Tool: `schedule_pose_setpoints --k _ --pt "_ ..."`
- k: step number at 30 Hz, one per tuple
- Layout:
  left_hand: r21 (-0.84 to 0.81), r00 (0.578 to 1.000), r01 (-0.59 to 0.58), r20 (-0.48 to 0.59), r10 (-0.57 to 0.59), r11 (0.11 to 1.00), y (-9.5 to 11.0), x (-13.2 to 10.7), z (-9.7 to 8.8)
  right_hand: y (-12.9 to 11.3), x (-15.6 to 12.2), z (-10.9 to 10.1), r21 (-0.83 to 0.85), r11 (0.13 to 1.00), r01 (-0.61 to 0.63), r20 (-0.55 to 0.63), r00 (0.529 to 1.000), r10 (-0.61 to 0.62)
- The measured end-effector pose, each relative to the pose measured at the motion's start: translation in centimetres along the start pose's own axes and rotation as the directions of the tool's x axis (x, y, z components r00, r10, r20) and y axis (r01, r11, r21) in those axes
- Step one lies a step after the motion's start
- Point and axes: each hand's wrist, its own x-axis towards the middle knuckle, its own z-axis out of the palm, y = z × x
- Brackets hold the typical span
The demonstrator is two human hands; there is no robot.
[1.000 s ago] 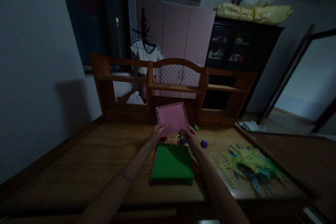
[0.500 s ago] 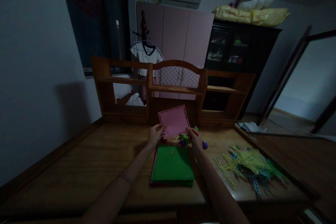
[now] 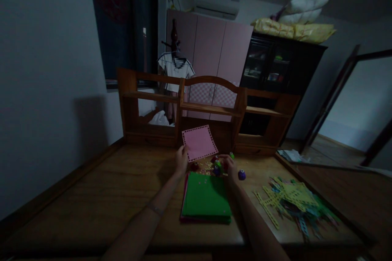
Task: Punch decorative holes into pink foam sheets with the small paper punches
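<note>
My left hand (image 3: 181, 160) pinches the lower left corner of a pink sheet (image 3: 199, 142) with a punched border, holding it up in front of the wooden shelf unit. My right hand (image 3: 229, 166) has come off the sheet and curls down over a cluster of small round punches (image 3: 217, 167) lying among paper confetti at the far end of a green sheet stack (image 3: 205, 196). What the right fingers hold, if anything, is hidden. A purple punch (image 3: 241, 175) sits just right of that hand.
A wooden shelf unit (image 3: 211, 108) stands at the back of the wooden table (image 3: 92, 195). A heap of yellow and green punched paper strips (image 3: 290, 200) lies at the right. Pink wardrobe, dark cabinet and a hanging shirt stand behind.
My right hand let go of the pink sheet and dropped to the punches. The sheet now hangs from my left hand alone, lower and tilted. The view shifted slightly.
</note>
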Motion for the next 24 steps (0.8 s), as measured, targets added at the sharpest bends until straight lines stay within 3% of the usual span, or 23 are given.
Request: schedule_pose_setpoints --k 4,7,12,17,24 --pt "0.196 0.994 -0.085 0.080 0.071 0.977 1.0 -1.1 0.8 0.3 -0.4 0.1 -0.227 0.965 0.131 0.089 0.990 -0.114" --pt "0.394 0.982 -0.131 0.175 0.065 0.910 1.2 -1.9 1.4 0.7 -0.7 0.1 -0.374 0.909 0.183 0.161 0.978 -0.131" --pt "0.625 0.967 -0.165 0.255 0.000 0.763 1.0 -2.6 1.7 1.1 -0.8 0.0 -0.500 0.846 0.184 0.137 0.982 -0.133" --pt "0.668 0.961 -0.162 0.273 -0.037 0.727 1.4 -2.7 1.6 1.1 -0.7 -0.1 -0.538 0.829 0.154 0.066 0.988 -0.141" --pt "0.565 0.971 -0.029 0.211 -0.111 0.825 2.5 -2.4 1.2 0.4 -1.0 -0.2 -0.439 0.895 0.075 -0.025 0.995 -0.096"
